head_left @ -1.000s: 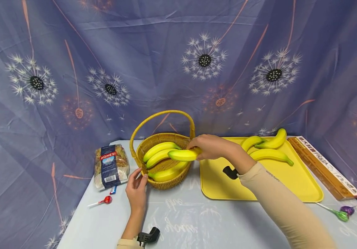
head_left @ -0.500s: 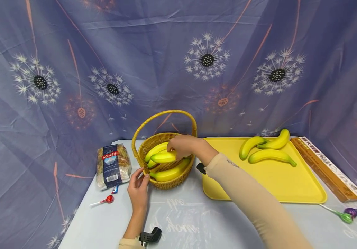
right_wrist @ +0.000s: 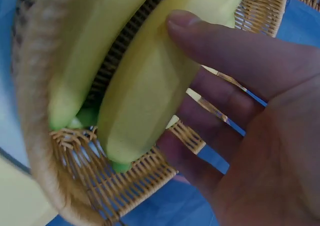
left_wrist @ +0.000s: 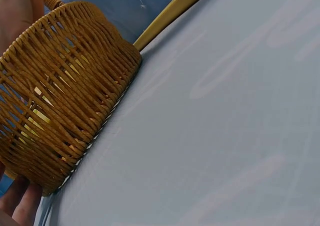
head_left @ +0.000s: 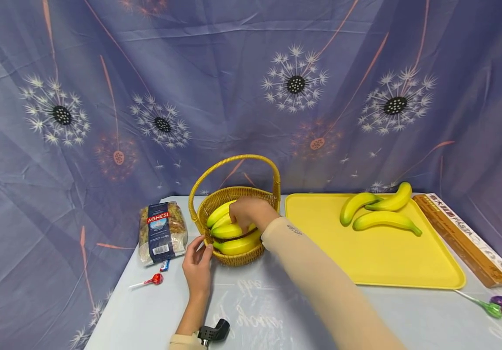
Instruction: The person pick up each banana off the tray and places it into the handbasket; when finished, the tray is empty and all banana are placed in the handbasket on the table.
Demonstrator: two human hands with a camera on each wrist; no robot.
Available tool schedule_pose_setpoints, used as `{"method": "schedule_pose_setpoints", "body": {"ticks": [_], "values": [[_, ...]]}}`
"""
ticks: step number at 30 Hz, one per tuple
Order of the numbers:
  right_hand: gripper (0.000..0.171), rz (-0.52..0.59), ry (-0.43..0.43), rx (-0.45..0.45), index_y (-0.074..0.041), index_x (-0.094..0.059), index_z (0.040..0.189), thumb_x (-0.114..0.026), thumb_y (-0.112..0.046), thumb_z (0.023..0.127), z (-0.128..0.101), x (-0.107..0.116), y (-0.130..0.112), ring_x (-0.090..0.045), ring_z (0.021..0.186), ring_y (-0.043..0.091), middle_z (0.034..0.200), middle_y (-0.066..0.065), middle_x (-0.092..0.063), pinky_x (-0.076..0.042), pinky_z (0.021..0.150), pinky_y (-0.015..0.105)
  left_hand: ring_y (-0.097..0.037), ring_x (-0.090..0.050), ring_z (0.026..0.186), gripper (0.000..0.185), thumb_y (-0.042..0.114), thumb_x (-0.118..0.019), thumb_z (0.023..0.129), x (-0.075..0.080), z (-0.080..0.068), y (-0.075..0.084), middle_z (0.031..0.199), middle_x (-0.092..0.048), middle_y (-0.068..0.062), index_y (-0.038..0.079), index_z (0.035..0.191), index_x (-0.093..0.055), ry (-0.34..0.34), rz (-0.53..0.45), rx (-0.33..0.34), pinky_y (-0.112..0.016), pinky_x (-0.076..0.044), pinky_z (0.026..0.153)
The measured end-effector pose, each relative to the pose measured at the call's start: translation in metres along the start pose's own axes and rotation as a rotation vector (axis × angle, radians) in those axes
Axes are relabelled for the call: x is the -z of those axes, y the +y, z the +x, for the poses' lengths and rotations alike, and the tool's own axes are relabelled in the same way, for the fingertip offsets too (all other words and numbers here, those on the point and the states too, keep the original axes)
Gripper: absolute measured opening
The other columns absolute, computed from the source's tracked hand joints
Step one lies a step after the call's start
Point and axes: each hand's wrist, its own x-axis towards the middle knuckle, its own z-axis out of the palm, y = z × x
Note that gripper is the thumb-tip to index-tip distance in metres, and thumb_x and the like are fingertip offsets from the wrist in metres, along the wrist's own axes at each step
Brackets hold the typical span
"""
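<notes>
A yellow wicker basket (head_left: 238, 260) with a tall hoop handle stands on the table, and several bananas lie in it. My right hand (head_left: 251, 212) is down inside it, holding a banana (right_wrist: 145, 85) between thumb and fingers, above or beside the others. In the right wrist view another banana (right_wrist: 95, 40) lies alongside the held one. My left hand (head_left: 198, 267) grips the basket's near left rim, its fingertips (left_wrist: 27, 206) against the outer wicker in the left wrist view. The right hand hides part of the basket's contents.
To the right, a yellow tray (head_left: 408, 262) bears three bananas (head_left: 386, 221). Beyond it lies a long pasta box (head_left: 465, 238), with green (head_left: 492, 309) and purple (head_left: 501, 302) lollipops nearby. Left of the basket are an AGNESI pasta bag (head_left: 161, 233) and a red lollipop (head_left: 156, 279).
My right hand has carried the banana leftward from the basket's right rim and lowered it in among the other bananas. The left hand has stayed at the rim.
</notes>
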Motion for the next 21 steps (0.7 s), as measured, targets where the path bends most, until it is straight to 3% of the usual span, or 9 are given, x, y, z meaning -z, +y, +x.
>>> {"method": "schedule_pose_setpoints", "body": {"ticks": [2,6,12,16,19,21], "values": [[0.023,-0.010,-0.034,-0.012,-0.021,-0.070,0.102,-0.073,-0.006,0.084,0.003,0.000,-0.005,-0.051,0.079,0.010,0.097,-0.006,-0.061,-0.045,0.063,0.025,-0.041,-0.054,0.114,0.035,0.004,-0.066,0.091,0.000,0.000,0.000,0.126,-0.056,-0.023,-0.008,0.123,-0.058,0.002,0.003,-0.003,-0.023,-0.053,0.085],[0.016,-0.047,-0.072,-0.041,-0.019,-0.066,0.091,-0.067,-0.004,0.087,0.007,-0.002,-0.012,-0.043,0.068,0.012,0.086,-0.004,-0.058,-0.036,0.053,0.025,-0.042,-0.055,0.113,0.035,0.004,-0.065,0.091,0.000,0.000,0.000,0.126,-0.056,-0.024,-0.009,0.123,-0.058,0.000,0.000,-0.009,-0.023,-0.053,0.085],[0.012,-0.087,-0.093,-0.057,-0.020,-0.068,0.088,-0.070,-0.008,0.087,0.011,-0.006,-0.014,-0.052,0.072,0.012,0.087,-0.003,-0.062,-0.046,0.057,0.025,-0.042,-0.055,0.113,0.035,0.003,-0.065,0.090,-0.002,0.000,-0.002,0.126,-0.055,-0.026,-0.010,0.122,-0.058,-0.007,-0.007,-0.014,-0.024,-0.053,0.085],[0.011,-0.097,-0.103,-0.042,-0.020,-0.068,0.086,-0.069,-0.009,0.088,0.014,-0.008,-0.013,-0.049,0.069,0.012,0.083,-0.003,-0.060,-0.043,0.054,0.025,-0.045,-0.054,0.113,0.035,0.002,-0.066,0.090,-0.002,0.002,-0.003,0.125,-0.055,-0.027,-0.010,0.122,-0.058,-0.003,-0.013,-0.030,-0.024,-0.053,0.086],[0.016,-0.071,-0.106,-0.029,-0.019,-0.063,0.079,-0.068,-0.007,0.088,0.014,-0.008,-0.012,-0.040,0.065,0.013,0.076,-0.002,-0.053,-0.034,0.052,0.027,-0.047,-0.053,0.113,0.035,0.001,-0.065,0.090,-0.001,0.002,-0.003,0.125,-0.054,-0.028,-0.010,0.122,-0.058,-0.004,-0.017,-0.032,-0.024,-0.053,0.086],[0.014,-0.024,-0.097,-0.012,-0.020,-0.064,0.081,-0.071,-0.009,0.086,0.014,-0.007,-0.010,-0.042,0.067,0.011,0.079,-0.004,-0.053,-0.037,0.054,0.026,-0.046,-0.053,0.113,0.035,0.001,-0.065,0.090,0.000,0.002,-0.003,0.126,-0.054,-0.028,-0.011,0.122,-0.057,-0.004,-0.018,-0.025,-0.024,-0.053,0.086]]}}
